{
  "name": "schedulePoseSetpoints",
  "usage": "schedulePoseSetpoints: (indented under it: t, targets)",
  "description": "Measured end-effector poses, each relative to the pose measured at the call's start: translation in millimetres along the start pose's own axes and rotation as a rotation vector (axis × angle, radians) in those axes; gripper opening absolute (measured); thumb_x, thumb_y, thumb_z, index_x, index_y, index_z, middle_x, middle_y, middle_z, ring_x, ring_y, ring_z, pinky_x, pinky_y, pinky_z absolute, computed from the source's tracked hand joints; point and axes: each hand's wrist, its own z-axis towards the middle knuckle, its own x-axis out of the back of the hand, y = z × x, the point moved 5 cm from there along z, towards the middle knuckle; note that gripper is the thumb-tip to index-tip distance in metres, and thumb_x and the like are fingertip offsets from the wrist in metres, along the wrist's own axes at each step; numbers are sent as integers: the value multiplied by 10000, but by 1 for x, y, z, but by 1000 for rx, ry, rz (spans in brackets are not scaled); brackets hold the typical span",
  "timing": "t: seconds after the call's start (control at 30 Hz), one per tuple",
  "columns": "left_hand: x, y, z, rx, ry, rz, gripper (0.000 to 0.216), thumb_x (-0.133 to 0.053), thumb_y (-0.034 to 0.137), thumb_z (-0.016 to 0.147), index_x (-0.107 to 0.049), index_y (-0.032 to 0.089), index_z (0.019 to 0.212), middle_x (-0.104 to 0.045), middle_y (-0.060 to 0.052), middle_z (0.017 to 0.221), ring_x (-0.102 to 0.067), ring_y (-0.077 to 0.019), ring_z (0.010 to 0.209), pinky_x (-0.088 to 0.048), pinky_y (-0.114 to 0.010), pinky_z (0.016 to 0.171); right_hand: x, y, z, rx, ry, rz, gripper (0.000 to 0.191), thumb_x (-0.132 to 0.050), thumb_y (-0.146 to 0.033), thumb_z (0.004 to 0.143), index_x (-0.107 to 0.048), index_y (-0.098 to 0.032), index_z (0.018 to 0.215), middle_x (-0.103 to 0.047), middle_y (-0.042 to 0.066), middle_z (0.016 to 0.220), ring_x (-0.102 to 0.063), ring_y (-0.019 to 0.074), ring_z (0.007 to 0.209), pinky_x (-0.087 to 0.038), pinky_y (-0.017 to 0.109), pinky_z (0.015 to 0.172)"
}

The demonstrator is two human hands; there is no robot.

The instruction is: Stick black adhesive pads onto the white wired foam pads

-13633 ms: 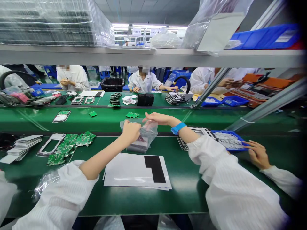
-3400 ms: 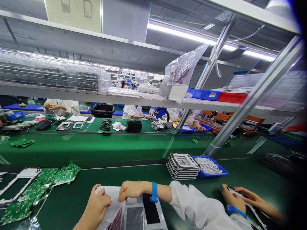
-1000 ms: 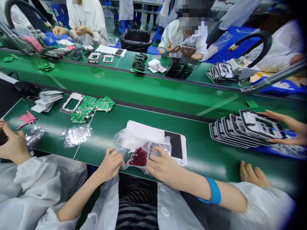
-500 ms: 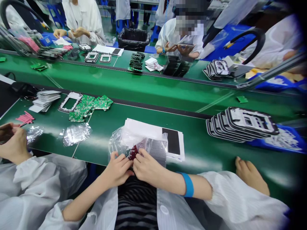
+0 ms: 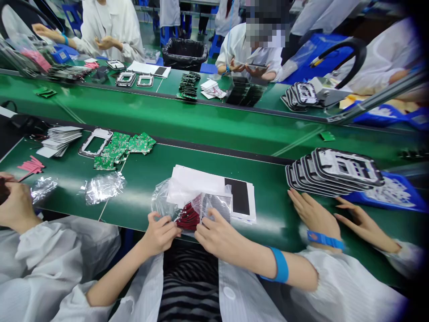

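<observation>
My left hand [image 5: 161,235] pinches the near left edge of a clear plastic bag [image 5: 161,197] at the table's front edge. My right hand [image 5: 216,237], below a blue wristband [image 5: 280,264], has its fingers curled on the bag's right side. Between them a bundle of dark red wires [image 5: 188,219] with small pale ends shows at the bag's opening. Under the plastic on the right lies a grey, finely striped piece [image 5: 218,202]; its kind is unclear. Behind the bag is a stack of white sheets [image 5: 197,180] with a black rectangle [image 5: 237,197] on it.
Green circuit boards [image 5: 115,150], a white-and-black frame [image 5: 95,142] and a crumpled clear bag [image 5: 104,188] lie left. Stacked frames [image 5: 345,167] and a blue tray [image 5: 414,197] stand right. A neighbour's hands [image 5: 317,217] reach in there; another neighbour's hand [image 5: 20,203] is at far left.
My hands have moved apart, the right one rightwards, and more of the red wires shows. The right neighbour's hands have come up towards the stacked frames.
</observation>
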Motion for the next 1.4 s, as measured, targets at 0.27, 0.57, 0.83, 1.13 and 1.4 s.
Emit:
schedulePoseSetpoints:
  t: [0.27, 0.57, 0.83, 1.13, 1.4]
  targets:
    - [5, -12, -4, 97, -71, -79, 249, -456, 83, 885, -634, 223, 779, -733, 36, 799, -570, -181, 838, -211, -423, 814, 9, 11, -11, -49, 29, 23, 204, -490, -94, 916, -590, -165, 753, -550, 3, 664, -460, 179, 650, -275, 444, 831]
    - [41, -18, 33, 244, -101, -347, 249, -431, 264, 936, -673, 212, 906, -654, -78, 1037, -523, -242, 1008, -356, -444, 900, 55, 40, -18, -357, 278, 271, 233, -442, -304, 990, -614, -159, 1052, -652, 116, 1010, -566, 242, 924, -364, 448, 892]
    - [-2, -7, 79, 359, -259, -481, 360, -448, 236, 928, -471, 166, 1281, -571, -143, 1237, -504, -268, 1167, -397, -469, 1011, -41, 72, -103, -1389, 653, 954, 481, -532, -532, 895, -600, -185, 1221, -635, 153, 1241, -609, 290, 1098, -492, 466, 912]
    - [-21, -6, 107, 405, -391, -677, 418, -575, 436, 872, -463, 177, 1180, -616, -101, 1114, -601, -231, 977, -494, -395, 885, -82, 61, -84, -1465, 766, 1478, 506, -557, -647, 819, -677, -179, 968, -701, 54, 942, -624, 221, 882, -489, 331, 811]
    - [-31, -5, 98, 536, -428, -739, 715, -633, 512, 807, -358, 152, 1361, -491, -174, 1365, -516, -298, 1213, -414, -450, 1026, -78, 56, -72, -1529, 837, 1378, 555, -509, -646, 853, -422, -200, 533, -379, -56, 487, -352, 106, 481, -298, 259, 465]
